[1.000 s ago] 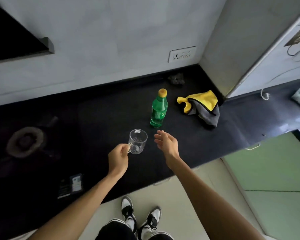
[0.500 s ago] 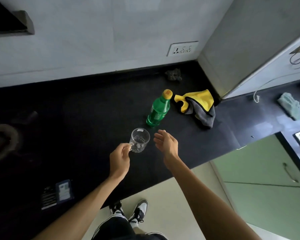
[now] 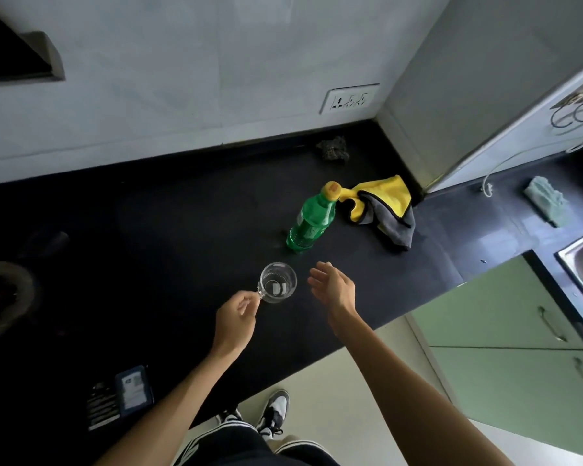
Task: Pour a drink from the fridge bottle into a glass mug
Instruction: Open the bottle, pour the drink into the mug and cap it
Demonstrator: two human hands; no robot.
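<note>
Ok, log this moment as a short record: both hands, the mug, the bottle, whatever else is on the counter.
left hand: pinches the handle of the glass mug
right hand: open, beside the mug, holds nothing
glass mug: upright, looks empty
bottle: green, yellow cap on, stands beyond the mug, untouched
cloth: yellow and grey, crumpled, right of the bottle
counter: black, bears all three
pour: not yet begun

Single head-worn view: it looks steeply down and forward over the black counter [image 3: 182,230], close in, wide enough to catch shoes [image 3: 274,412] below and wall [image 3: 182,79] above.
</note>
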